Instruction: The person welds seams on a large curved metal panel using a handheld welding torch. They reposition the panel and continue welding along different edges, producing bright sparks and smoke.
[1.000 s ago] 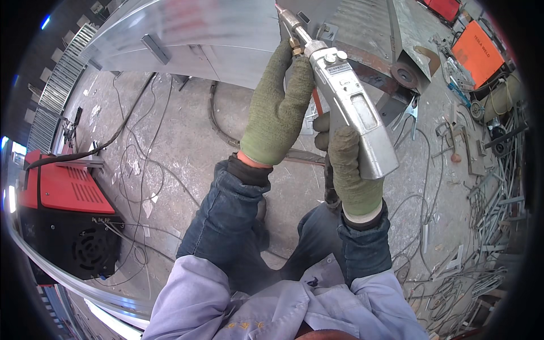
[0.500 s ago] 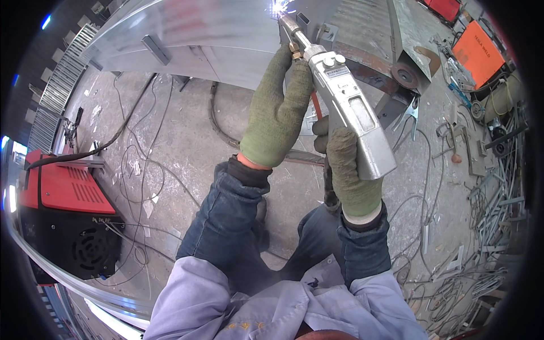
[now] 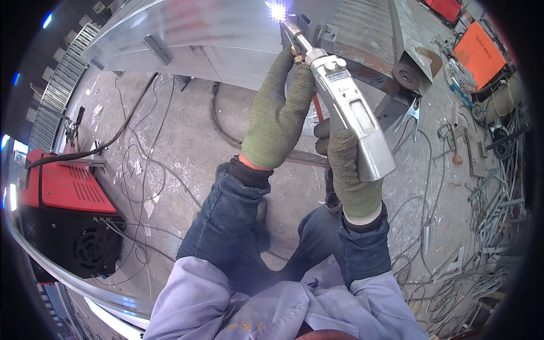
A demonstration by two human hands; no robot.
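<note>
A silver handheld welding gun (image 3: pixel 351 122) runs slantwise from about 5 o'clock up to 11 o'clock, its narrow nozzle ending at a bright white spark (image 3: pixel 277 10) on the edge of a large sheet-metal panel (image 3: pixel 209 34) at 12 o'clock. The right hand (image 3: pixel 348 170), in a green knit glove, grips the lower part of the gun's body, fingers clenched around it from the left side. The left hand (image 3: pixel 280 110), gloved the same, reaches up beside the gun's front end; its fingers (image 3: pixel 300 85) are bent against the brass collar just behind the nozzle, steadying it, though whether they wrap fully round it cannot be told. A dark hose hangs from the gun below the right hand, running down between the two forearms.

Both forearms wear blue denim sleeves over a pale lilac garment at 6 o'clock. Below the panel lies a concrete floor (image 3: pixel 187 147), strewn with thin wires and a thick black cable (image 3: pixel 119 133) curving toward 9 o'clock. There a red and black welding machine (image 3: pixel 68 215) stands on the floor. At 1 o'clock a rusty steel bracket (image 3: pixel 408 62) adjoins the panel, with a clamp hanging just beneath it. An orange case (image 3: pixel 479 54) sits at 2 o'clock, and metal offcuts and rods (image 3: pixel 481 226) litter the floor from 3 to 4 o'clock.
</note>
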